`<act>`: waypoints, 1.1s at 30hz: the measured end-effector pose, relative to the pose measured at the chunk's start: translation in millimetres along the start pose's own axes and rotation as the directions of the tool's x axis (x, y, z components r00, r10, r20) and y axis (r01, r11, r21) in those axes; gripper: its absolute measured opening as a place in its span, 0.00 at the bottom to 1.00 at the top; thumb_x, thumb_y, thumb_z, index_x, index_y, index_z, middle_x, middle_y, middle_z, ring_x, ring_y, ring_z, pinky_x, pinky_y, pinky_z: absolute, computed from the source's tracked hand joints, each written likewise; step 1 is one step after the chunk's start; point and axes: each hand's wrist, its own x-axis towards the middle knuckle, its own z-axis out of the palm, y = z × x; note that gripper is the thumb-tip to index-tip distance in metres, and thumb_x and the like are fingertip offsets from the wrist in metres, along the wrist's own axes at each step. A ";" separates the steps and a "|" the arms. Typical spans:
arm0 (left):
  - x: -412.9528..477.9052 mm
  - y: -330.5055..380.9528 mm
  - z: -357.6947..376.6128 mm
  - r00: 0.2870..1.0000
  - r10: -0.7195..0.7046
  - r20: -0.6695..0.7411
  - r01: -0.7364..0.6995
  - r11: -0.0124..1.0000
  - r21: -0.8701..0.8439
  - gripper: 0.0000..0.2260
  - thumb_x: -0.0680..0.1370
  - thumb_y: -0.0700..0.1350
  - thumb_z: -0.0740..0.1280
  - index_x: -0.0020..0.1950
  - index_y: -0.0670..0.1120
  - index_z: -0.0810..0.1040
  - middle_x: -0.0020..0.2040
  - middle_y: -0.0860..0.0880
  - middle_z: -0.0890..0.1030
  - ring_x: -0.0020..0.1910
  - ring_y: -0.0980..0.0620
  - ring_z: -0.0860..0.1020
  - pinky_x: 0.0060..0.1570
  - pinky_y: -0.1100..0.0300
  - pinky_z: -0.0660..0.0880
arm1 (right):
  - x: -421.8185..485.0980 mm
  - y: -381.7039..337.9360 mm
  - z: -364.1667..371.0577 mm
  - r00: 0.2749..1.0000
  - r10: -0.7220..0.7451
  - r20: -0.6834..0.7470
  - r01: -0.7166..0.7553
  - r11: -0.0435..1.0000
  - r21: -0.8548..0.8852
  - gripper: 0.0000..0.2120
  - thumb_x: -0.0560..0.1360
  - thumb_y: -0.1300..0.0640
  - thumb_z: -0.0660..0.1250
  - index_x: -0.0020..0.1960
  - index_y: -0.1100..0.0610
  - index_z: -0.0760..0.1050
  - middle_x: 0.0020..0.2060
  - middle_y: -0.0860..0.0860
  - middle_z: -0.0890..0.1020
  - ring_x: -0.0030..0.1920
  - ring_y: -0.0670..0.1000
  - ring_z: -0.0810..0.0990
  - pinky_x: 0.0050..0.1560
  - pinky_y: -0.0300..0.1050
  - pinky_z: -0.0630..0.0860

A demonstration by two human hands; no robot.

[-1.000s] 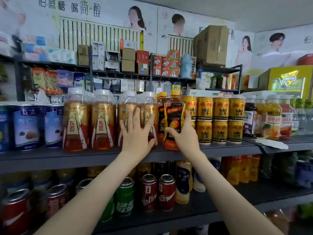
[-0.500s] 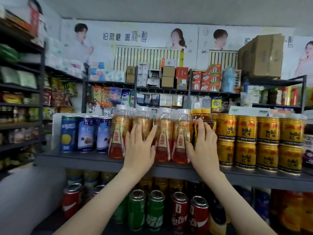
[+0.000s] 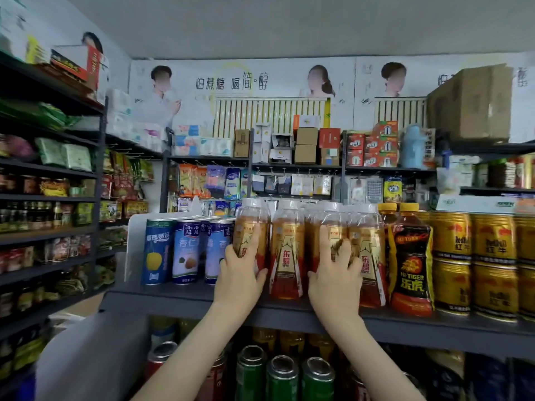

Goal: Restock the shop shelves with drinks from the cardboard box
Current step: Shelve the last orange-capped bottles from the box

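Amber leftmost bottle (image 3: pixel 249 218) in curled L hand (image 3: pixel 240 280) fingers (image 3: pixel 254 237); third bottle (image 3: pixel 330 218) in R hand (image 3: pixel 335 280) fingers (image 3: pixel 324 241); arms up-fwd.

A pale blue flask (image 3: pixel 414 146) stands at the back. Left of it sit red cartons (image 3: pixel 372 146), brown boxes (image 3: pixel 306 154) and, furthest left, tissue packs (image 3: pixel 202 146). Posters (image 3: pixel 231 82) hang above it, and small packets (image 3: pixel 307 183) hang lower left.

left hand (image 3: pixel 241 270) now gripping end bottle (image 3: pixel 251 224), right hand (image 3: pixel 335 273) gripping third bottle (image 3: pixel 330 221)
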 end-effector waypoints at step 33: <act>-2.3 73.9 36.4 0.908 0.415 -0.049 -0.395 0.890 0.225 0.52 0.68 0.66 0.69 0.75 0.59 0.32 0.76 0.45 0.30 0.74 0.41 0.31 0.67 0.37 0.27 | -6.3 73.2 -29.8 0.996 -0.002 0.089 -0.019 0.972 0.234 0.48 0.76 0.56 0.68 0.75 0.41 0.31 0.76 0.61 0.52 0.70 0.66 0.64 0.66 0.57 0.68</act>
